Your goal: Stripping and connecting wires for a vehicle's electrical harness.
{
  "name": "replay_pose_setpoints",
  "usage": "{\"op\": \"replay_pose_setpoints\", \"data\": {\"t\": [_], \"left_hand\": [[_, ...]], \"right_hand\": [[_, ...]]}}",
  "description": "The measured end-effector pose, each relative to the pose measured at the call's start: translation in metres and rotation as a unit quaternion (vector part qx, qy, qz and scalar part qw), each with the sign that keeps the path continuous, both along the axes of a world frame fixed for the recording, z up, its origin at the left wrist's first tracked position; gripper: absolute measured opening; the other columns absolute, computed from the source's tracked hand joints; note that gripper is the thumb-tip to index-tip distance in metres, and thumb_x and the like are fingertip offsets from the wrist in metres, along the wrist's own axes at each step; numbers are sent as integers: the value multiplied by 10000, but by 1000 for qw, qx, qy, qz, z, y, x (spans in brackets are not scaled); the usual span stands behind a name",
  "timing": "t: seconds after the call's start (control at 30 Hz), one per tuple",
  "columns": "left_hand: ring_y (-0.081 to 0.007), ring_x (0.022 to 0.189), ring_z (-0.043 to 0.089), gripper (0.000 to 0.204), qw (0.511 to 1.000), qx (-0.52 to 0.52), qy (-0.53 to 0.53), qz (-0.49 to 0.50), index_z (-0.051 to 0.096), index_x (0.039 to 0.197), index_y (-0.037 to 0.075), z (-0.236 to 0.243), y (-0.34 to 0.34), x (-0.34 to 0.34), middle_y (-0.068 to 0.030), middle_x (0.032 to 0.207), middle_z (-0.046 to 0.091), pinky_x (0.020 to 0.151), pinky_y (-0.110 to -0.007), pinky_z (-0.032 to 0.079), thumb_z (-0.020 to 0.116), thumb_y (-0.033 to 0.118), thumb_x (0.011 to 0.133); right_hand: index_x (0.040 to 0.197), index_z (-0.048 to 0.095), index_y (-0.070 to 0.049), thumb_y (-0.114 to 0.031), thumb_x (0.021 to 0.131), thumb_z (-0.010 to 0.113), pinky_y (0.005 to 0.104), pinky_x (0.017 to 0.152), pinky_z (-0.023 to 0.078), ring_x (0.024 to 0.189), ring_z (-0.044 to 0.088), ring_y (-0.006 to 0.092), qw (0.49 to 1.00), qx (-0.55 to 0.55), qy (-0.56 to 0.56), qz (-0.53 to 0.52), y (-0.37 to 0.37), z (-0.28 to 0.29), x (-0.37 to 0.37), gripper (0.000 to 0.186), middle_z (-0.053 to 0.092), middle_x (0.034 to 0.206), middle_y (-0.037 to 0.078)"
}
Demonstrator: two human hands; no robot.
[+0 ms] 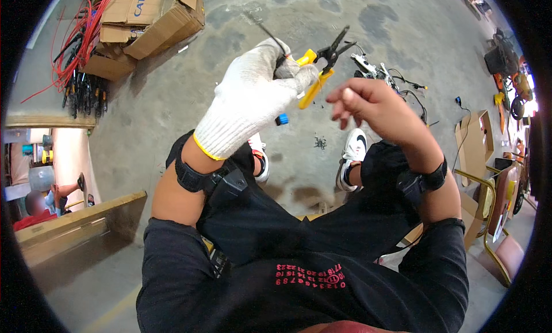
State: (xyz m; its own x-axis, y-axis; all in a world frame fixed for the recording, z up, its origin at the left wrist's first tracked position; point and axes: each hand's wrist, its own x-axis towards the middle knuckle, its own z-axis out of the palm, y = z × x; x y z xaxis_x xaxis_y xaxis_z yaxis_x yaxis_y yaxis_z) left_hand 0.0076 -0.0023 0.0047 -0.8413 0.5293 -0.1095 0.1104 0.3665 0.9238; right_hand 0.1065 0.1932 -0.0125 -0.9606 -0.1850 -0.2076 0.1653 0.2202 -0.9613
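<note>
My left hand (253,86), in a white knit glove with a yellow cuff edge, is closed around pliers with yellow handles (315,89) and black jaws (332,52). The jaws point away from me and stand apart. A thin dark cable (272,37) sticks out from the same gloved hand toward the upper left, its far end blurred. My bare right hand (362,106) hovers just right of the handles, fingers loosely bent and apart, with nothing seen in it. Beneath the gloved hand a blue piece (281,119), perhaps a connector, shows partly.
Small black bits (320,142) lie on the concrete floor between my shoes. Beyond my right hand are white parts with black cables (374,68). Cardboard boxes (164,37) and red cables (77,31) are far left. A chair (499,218) stands right; another person (46,205) is at left.
</note>
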Motion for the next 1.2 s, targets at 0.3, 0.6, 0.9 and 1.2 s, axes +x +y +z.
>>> {"op": "replay_pose_setpoints", "data": {"t": [0.3, 0.6, 0.9, 1.2], "left_hand": [[-28, 461, 408, 332, 970, 173, -158, 70, 444, 771, 180, 21, 5, 9, 50, 645, 505, 398, -192, 284, 768, 208, 836], [-62, 593, 535, 257, 980, 96, -171, -45, 585, 952, 97, 19, 2, 4, -21, 822, 647, 521, -208, 433, 656, 342, 920], [-181, 883, 645, 406, 918, 299, -219, -142, 598, 1134, -25, 11, -4, 2, -157, 1122, 641, 757, -303, 540, 573, 338, 957], [-190, 830, 670, 396, 943, 242, -90, -212, 629, 1044, -27, 10, -7, 7, -102, 932, 675, 775, -322, 541, 643, 343, 903]], "right_hand": [[1075, 542, 31, -286, 919, 662, 303, 756, 513, 866, 628, 195, 949, 113, 177, -234, -24, -18, -4, 374, 644, 918, 130], [744, 499, -87, -386, 957, 582, 265, 549, 421, 558, 550, 125, 955, -211, 6, -210, -3, -7, -4, 377, 516, 603, 6], [684, 443, -122, -397, 961, 573, 275, 550, 420, 588, 563, 159, 906, -244, 109, -328, 5, 9, -3, 412, 419, 571, -6], [817, 505, -86, -450, 970, 539, 201, 419, 314, 534, 483, 90, 872, -343, 132, -322, 16, 17, -6, 396, 530, 701, 17]]}}
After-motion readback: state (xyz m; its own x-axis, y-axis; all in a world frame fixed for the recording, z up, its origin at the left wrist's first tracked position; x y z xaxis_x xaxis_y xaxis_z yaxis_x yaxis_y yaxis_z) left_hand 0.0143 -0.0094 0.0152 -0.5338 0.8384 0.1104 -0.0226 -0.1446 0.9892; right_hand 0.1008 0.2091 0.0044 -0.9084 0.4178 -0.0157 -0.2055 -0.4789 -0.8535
